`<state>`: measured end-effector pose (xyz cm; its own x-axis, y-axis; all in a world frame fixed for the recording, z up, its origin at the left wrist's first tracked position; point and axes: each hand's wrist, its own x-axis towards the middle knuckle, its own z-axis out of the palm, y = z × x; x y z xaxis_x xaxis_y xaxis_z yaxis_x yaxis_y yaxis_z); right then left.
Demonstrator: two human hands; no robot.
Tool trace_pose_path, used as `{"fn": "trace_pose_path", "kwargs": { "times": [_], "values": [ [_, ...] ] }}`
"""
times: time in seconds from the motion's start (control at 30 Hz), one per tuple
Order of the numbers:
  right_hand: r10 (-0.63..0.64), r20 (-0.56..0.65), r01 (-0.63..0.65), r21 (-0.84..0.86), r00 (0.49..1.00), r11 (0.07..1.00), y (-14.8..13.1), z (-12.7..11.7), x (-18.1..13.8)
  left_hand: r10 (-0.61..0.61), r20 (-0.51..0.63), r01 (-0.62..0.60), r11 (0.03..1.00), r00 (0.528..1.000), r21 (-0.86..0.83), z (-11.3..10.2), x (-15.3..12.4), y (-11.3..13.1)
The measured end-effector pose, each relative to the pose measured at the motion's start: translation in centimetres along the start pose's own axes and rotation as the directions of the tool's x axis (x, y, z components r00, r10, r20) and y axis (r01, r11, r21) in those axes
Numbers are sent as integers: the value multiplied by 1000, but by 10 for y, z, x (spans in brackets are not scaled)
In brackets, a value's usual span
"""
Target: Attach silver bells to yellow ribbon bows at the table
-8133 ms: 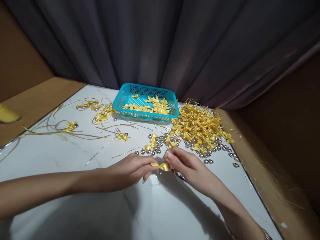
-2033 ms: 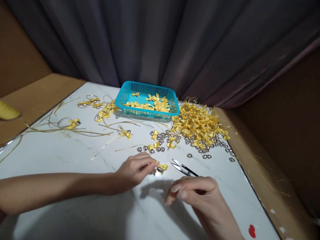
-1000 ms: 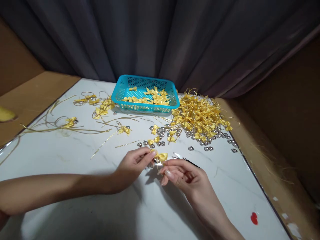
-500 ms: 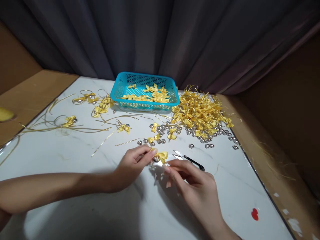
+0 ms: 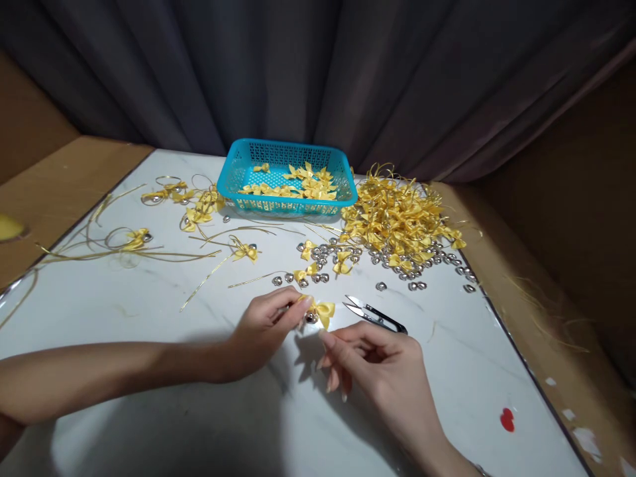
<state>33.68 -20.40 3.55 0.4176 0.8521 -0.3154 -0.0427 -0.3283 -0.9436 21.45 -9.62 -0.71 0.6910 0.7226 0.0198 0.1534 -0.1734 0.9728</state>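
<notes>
A yellow bow (image 5: 325, 313) sat in the left hand (image 5: 271, 324), near the middle of the white surface (image 5: 149, 311).
The left grip pinched its left side, a silver bead (image 5: 311, 318) below its knot; whether the narrow right-hand grip (image 5: 382, 368) held anything, I could not tell. Snips (image 5: 380, 318) lay just beyond.
</notes>
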Motion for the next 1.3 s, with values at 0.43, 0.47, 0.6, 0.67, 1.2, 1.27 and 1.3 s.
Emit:
{"fn": "trace_pose_path", "kwargs": {
  "times": [0.43, 0.47, 0.6, 0.67, 1.2, 1.27, 1.3],
  "values": [
    [-175, 34, 176, -11, 984, 984, -2, -5, 4, -152, 13, 153, 982, 988, -108, 1, 1, 0],
    [-184, 61, 186, -24, 981, 982, -5, -6, 5, -174, 21, 175, 976, 985, -129, 0, 1, 1],
    [-282, 216, 320, -172, 935, 931, -15, -9, 6, -222, 56, 229, 952, 973, -201, -1, 4, 5],
    [-427, 300, 504, -255, 853, 825, -20, -8, 6, -228, 93, 243, 946, 969, -215, -2, 5, 7],
    [-394, 136, 416, -236, 909, 878, -21, -11, 13, -285, 183, 338, 836, 941, -433, -7, 10, 6],
    [-294, 64, 301, -210, 953, 930, -18, -13, 13, -263, 181, 317, 843, 948, -434, -7, 8, 7],
    [-281, 50, 285, -204, 958, 937, -16, -13, 12, -255, 177, 307, 853, 951, -422, -7, 8, 7]
  ]
}}
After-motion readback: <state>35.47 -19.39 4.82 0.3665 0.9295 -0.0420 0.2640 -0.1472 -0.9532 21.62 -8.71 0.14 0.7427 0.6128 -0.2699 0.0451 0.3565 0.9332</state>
